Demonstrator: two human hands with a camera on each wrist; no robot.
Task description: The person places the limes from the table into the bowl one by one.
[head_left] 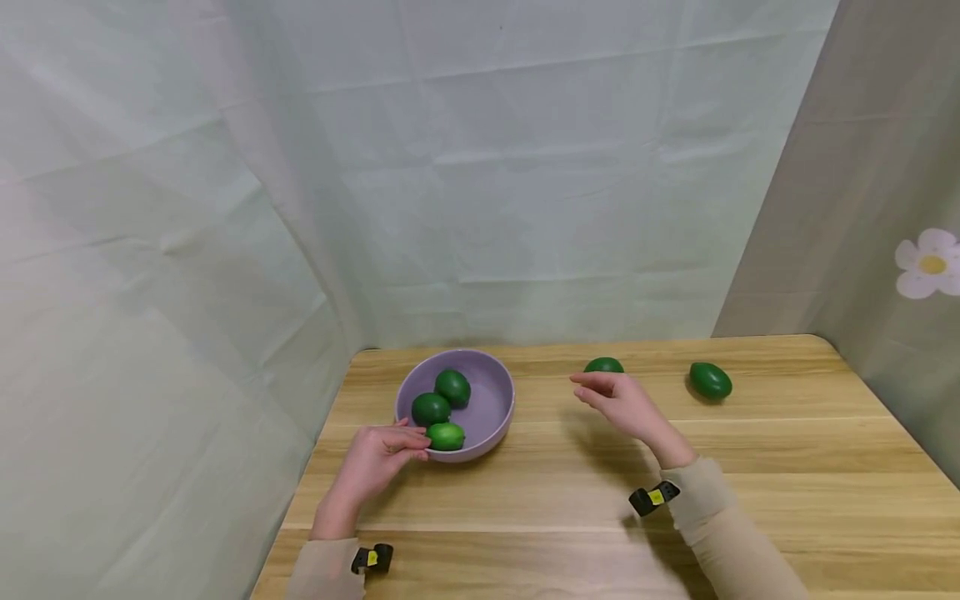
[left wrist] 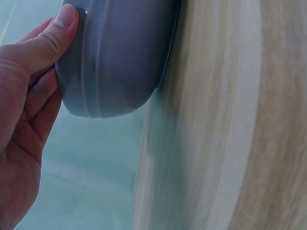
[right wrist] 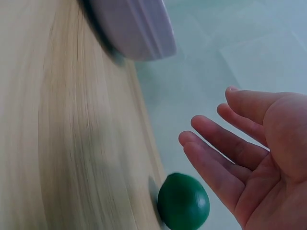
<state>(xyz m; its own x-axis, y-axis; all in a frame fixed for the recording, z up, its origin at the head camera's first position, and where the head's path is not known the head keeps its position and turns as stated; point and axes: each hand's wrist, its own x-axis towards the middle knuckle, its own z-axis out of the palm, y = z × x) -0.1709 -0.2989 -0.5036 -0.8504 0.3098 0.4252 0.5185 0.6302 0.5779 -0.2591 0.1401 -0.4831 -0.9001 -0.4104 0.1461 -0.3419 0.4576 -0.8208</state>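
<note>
A purple bowl (head_left: 491,400) stands on the table's left part, with two dark green limes (head_left: 453,388) and one brighter green lime (head_left: 446,437) inside. At its near left rim my left hand (head_left: 378,458) pinches the wall; the left wrist view shows the thumb (left wrist: 64,19) on one side and fingers behind the rim. My right hand (head_left: 618,406) hovers over the table right of the bowl, fingers extended, holding nothing. Just beyond it lies a dark green lime (head_left: 604,365), partly hidden by the hand in the head view. The right wrist view shows a lime (right wrist: 183,201) below the open fingers.
Another dark green lime (head_left: 710,381) lies farther right on the wooden table (head_left: 540,517). Pale cloth (head_left: 525,183) hangs behind the table's back edge and along its left side. A cloth with a white flower (head_left: 930,265) hangs at the right.
</note>
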